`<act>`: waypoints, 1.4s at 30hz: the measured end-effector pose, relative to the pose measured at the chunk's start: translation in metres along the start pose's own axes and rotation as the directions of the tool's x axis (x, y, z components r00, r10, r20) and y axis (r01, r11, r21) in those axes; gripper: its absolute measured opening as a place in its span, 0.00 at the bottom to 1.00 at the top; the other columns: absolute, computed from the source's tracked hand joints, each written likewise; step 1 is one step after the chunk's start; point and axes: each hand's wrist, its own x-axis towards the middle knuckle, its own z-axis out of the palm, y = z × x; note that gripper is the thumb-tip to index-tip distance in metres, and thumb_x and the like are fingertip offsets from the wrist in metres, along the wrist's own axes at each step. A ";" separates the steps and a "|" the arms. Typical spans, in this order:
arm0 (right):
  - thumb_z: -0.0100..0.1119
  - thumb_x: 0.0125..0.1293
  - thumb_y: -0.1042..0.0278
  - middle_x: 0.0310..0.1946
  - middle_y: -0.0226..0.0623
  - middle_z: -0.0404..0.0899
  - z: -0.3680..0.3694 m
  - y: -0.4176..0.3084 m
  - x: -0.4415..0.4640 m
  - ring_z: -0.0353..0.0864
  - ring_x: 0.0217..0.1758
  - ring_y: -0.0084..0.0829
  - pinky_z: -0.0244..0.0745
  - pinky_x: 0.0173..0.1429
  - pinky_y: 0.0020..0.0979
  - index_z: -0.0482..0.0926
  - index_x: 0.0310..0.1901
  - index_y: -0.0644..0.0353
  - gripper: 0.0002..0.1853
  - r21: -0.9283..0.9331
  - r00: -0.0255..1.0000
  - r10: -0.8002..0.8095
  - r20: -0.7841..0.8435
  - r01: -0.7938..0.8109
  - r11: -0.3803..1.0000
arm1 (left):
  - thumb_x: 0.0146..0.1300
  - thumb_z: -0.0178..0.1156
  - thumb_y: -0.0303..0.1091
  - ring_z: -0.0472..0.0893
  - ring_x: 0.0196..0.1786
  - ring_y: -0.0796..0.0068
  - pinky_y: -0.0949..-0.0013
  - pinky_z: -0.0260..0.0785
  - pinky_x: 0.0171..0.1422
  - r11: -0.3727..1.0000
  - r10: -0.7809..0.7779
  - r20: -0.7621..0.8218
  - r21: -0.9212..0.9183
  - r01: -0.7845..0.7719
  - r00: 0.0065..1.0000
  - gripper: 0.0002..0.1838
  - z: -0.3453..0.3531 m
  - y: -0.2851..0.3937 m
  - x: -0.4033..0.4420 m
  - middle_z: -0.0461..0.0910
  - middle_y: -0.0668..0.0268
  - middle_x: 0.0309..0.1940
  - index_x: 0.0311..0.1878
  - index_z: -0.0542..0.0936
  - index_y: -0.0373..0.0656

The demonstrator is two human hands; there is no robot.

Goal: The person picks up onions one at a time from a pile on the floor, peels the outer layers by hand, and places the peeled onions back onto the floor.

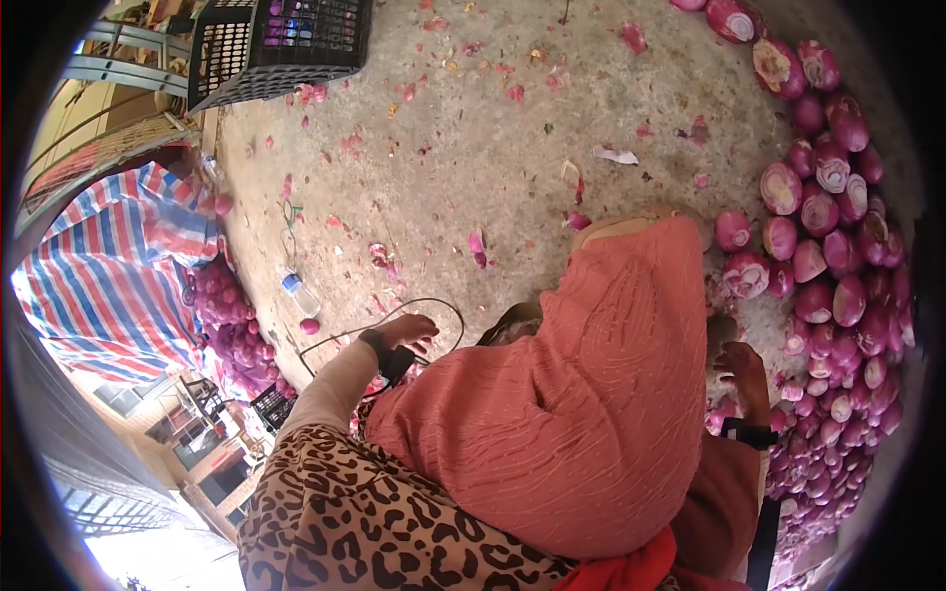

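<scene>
My left hand point(409, 333) hangs beside my pink-covered leg point(601, 364), its fingers loosely bent and apart with nothing visible in them. A black cord point(461, 320) loops around the area just beyond it. On the other side of the leg, my right hand point(744, 372) has slightly curled fingers, spread apart and holding nothing I can see. It is nearest to a long heap of red onions point(838, 256), several showing cut or peeled ends. Dark bands circle both wrists.
Onion skins point(478, 246) litter the concrete floor point(443, 158). A black plastic crate point(286, 49) stands at the upper left. Below it are a striped sheet point(118, 266), net-bagged onions point(227, 325) and a plastic bottle point(300, 293).
</scene>
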 end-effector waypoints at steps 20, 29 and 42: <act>0.58 0.65 0.64 0.26 0.31 0.78 -0.003 0.036 0.014 0.79 0.29 0.22 0.75 0.34 0.26 0.76 0.34 0.62 0.10 0.054 0.978 -0.203 -0.036 0.205 0.977 | 0.65 0.57 0.39 0.77 0.37 0.79 0.69 0.75 0.36 0.555 0.641 0.001 0.691 -0.463 0.768 0.19 -0.009 0.388 -0.009 0.76 0.73 0.37 0.58 0.72 0.46; 0.58 0.61 0.64 0.30 0.38 0.81 -0.002 0.041 0.014 0.82 0.33 0.30 0.76 0.39 0.31 0.78 0.37 0.64 0.11 0.017 0.965 -0.256 -0.051 0.257 0.966 | 0.58 0.61 0.31 0.81 0.46 0.60 0.62 0.72 0.51 -0.071 0.619 0.672 0.564 -0.823 0.407 0.20 0.288 0.540 -0.051 0.80 0.54 0.44 0.54 0.74 0.37; 0.60 0.53 0.74 0.53 0.52 0.71 -0.039 -0.043 0.017 0.76 0.52 0.48 0.72 0.53 0.41 0.67 0.59 0.57 0.29 -0.688 0.438 -0.790 -0.429 0.408 0.600 | 0.48 0.62 0.27 0.69 0.58 0.49 0.54 0.66 0.61 -0.697 0.356 0.879 0.476 -0.537 0.317 0.28 0.336 0.474 -0.013 0.66 0.55 0.60 0.57 0.71 0.45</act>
